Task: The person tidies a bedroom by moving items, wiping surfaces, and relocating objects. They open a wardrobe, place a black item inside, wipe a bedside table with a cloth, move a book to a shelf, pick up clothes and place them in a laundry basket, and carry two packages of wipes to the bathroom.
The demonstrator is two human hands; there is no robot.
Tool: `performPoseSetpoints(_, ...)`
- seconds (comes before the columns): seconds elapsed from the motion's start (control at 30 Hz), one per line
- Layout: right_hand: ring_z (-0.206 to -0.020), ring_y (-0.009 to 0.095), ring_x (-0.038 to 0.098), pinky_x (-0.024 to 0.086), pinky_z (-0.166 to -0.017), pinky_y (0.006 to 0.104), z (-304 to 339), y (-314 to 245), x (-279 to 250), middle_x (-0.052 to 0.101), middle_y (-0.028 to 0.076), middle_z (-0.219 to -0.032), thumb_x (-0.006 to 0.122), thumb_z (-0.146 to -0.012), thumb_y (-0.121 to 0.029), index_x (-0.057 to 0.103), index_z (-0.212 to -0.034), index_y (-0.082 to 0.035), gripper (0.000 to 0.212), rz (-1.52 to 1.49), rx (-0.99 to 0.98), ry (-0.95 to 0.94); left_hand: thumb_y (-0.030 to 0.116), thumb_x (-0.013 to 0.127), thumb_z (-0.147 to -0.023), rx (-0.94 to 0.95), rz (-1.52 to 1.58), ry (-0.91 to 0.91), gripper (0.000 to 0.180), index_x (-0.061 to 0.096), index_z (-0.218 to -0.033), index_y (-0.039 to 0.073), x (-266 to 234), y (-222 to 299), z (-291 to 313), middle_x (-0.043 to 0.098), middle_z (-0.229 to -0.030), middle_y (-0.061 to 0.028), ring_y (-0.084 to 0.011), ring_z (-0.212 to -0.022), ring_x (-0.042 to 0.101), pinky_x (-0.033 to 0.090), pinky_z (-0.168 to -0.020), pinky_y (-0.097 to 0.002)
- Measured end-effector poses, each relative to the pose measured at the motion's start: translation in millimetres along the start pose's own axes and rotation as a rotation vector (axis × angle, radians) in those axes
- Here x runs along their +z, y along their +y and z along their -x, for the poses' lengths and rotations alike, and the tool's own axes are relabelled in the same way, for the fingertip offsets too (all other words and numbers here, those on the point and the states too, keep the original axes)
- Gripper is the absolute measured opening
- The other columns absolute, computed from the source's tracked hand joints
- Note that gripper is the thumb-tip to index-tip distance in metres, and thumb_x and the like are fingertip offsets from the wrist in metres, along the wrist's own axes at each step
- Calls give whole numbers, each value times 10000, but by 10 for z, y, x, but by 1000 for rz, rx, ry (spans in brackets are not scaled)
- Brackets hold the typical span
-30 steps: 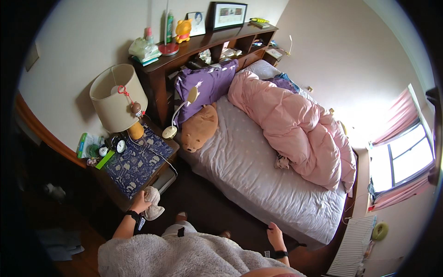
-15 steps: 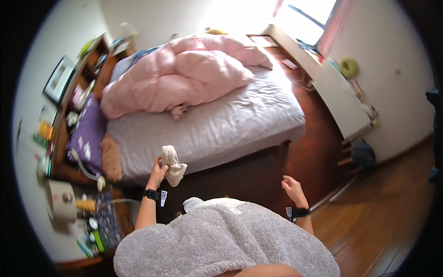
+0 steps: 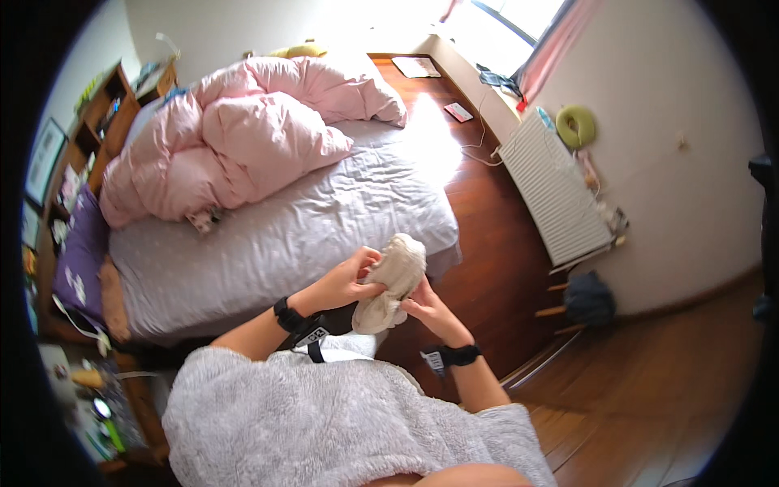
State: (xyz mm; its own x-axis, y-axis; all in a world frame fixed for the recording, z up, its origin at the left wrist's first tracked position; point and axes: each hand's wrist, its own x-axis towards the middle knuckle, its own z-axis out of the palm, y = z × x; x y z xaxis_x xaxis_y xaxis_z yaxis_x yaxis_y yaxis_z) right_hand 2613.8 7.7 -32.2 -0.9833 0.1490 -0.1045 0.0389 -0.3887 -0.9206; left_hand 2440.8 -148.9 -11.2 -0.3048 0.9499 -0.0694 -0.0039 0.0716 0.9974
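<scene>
A bundle of cream knitted socks [image 3: 399, 264] is held up in front of my body, level with the bed's near edge. My left hand [image 3: 349, 280] grips its left side, with the thumb lying across the fabric. From the lower right, my right hand [image 3: 435, 313] pinches the bundle's right edge; some of its fingers are hidden behind the fabric. Both wrists wear black bands with small tags. Beyond my hands lies the bed [image 3: 300, 235] with a light grey sheet, and a pink duvet [image 3: 235, 146] is heaped on it.
A purple pillow [image 3: 81, 256] and a brown cushion [image 3: 114, 300] lie at the bed's left end. The bedside table [image 3: 146, 406] stands lower left. A white radiator [image 3: 552, 191] and a stool with dark cloth [image 3: 588, 299] are at the right, by the wall.
My right hand has come in from the right and taken hold of the socks, which my left hand has brought toward the middle. The view has turned to the right.
</scene>
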Motion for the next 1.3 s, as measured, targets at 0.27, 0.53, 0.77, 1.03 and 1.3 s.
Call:
performPoseSetpoints(0.27,-1091,265,589,462,-968,412,440,-1112,-2982,590,171,-1208,573,-888,-262,456,-1318,28,533,-425,-39,603,270,739,-810,697,-584,-219,448,589,-1173,56,1587,570,-3451,556,-1105,-140,-276,-1045,535,453,-904,-375)
performPoseSetpoints(0.53,-1097,306,585,517,-887,445,1492,-1748,-6253,557,180,-1254,524,-885,-319,376,-1397,-48,598,-590,-138,845,217,669,-874,1167,-35,-142,321,615,-1161,83,2323,2218,-6343,617,-1025,-108,-259,-954,569,453,-855,-372)
performPoseSetpoints(0.77,-1131,298,563,495,-920,448,210,-3051,-8704,553,176,-1244,550,-892,-271,383,-1370,-27,562,-628,-100,673,240,644,-893,1277,113,-58,360,562,-1196,63,2737,2814,-8321,638,-1025,-111,-241,-933,600,470,-828,-357)
performPoseSetpoints(1.03,-1112,313,575,499,-919,460,-2391,-4014,-10335,570,199,-1215,553,-886,-258,386,-1370,-28,562,-479,5,450,268,616,-915,1297,107,98,409,501,-1235,39,2036,2610,-10322,661,-1024,-115,-221,-909,635,490,-796,-339)
performPoseSetpoints(1.3,-1035,278,604,485,-915,426,-4653,-4745,-11731,615,157,-1127,538,-906,-250,473,-1278,-25,439,-300,45,422,295,587,-937,1367,102,97,462,441,-1274,16,760,2753,-12409,685,-1024,-118,-201,-885,670,510,-765,-322)
